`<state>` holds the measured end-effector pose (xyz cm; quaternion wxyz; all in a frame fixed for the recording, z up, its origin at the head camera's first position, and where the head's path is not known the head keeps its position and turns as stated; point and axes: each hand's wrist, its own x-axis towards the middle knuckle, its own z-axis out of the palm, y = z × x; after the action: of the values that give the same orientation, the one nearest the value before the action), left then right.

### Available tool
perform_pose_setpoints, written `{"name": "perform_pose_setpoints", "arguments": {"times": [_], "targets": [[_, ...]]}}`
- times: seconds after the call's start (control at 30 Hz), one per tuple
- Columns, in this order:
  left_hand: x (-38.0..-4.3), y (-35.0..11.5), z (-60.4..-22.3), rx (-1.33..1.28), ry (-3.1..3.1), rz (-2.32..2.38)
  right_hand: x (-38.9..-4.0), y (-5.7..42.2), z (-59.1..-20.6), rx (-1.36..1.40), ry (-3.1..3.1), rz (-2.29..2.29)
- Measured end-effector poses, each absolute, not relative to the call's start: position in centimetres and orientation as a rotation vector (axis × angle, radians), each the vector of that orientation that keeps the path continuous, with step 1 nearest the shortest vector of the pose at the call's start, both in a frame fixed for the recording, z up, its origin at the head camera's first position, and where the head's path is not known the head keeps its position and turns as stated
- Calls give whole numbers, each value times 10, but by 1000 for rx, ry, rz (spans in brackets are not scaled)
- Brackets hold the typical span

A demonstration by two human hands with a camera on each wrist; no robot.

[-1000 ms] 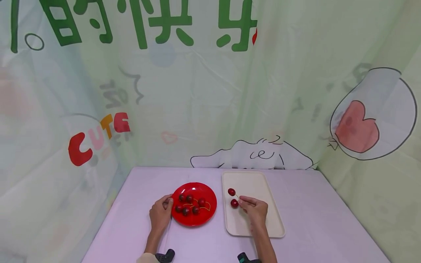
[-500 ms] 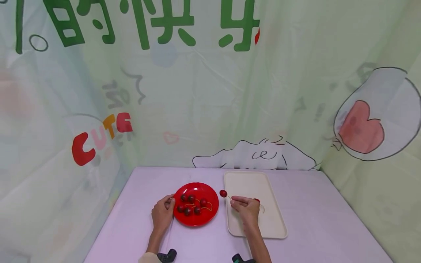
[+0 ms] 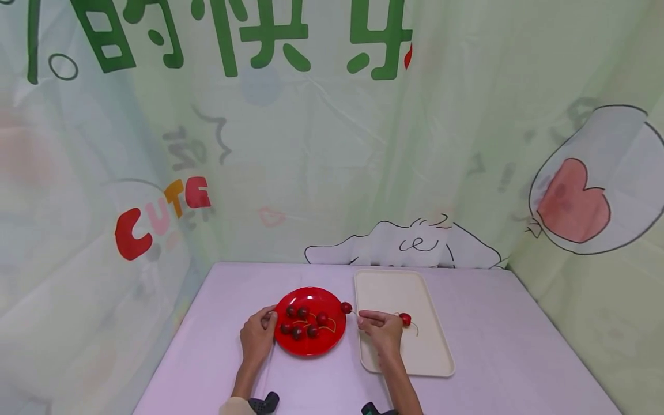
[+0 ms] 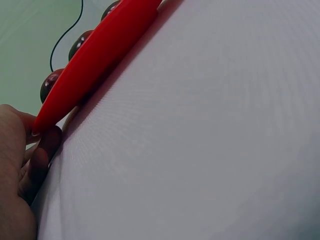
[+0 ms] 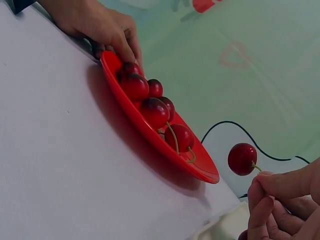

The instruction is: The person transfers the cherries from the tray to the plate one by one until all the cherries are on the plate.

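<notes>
My left hand [image 3: 256, 337] grips the left rim of a round red plate [image 3: 306, 350], thumb above and fingers under the edge in the left wrist view. Several dark red cherries [image 3: 298, 333] with green stems lie on the plate. With thumb and fingertips my right hand [image 3: 383, 334] pinches the thin stem of a single cherry [image 5: 242, 159]. That cherry hangs in the air just off the plate's right rim. Behind the right hand, another cherry [image 3: 405, 319] with a curved stem lies on a cream rectangular tray [image 3: 425, 351].
The tray stands to the right of the plate, with a narrow strip of lilac tablecloth [image 3: 332, 386] between them. A printed curtain [image 3: 332, 144] closes off the back and both sides of the table.
The right hand has moved left from over the tray toward the plate, carrying the cherry by its stem. The other cherry has come into view on the tray. The left hand keeps its grip.
</notes>
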<state>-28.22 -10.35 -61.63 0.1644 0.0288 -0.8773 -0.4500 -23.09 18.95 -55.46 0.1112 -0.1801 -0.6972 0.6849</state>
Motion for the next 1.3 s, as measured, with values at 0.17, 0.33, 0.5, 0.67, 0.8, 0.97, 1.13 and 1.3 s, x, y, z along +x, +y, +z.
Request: {"name": "perform_pose_setpoints", "arguments": {"times": [0.17,0.33,0.5,0.67,0.8,0.97,1.13,1.3], "targets": [[-283,-104,-618,89,-2497,-1290,-233,183,-555,-512,-2036,2022],[-282,-103,-618,103,-2502,-1298,-236,176,-556,-467,-2051,1977],[-282,-103,-618,103,-2497,-1301,-240,170,-559,-452,-2101,1914],[-284,-103,-622,111,-2482,-1306,-245,165,-565,-431,-2091,1916],[-286,-103,-623,107,-2473,-1294,-249,162,-570,-421,-2103,1893],[-284,-103,-620,103,-2481,-1307,-254,159,-574,-434,-2155,1812],[-284,-103,-619,102,-2484,-1312,-260,156,-575,-449,-2201,1735],[-284,-103,-621,104,-2483,-1304,-265,152,-577,-447,-2232,1675]]}}
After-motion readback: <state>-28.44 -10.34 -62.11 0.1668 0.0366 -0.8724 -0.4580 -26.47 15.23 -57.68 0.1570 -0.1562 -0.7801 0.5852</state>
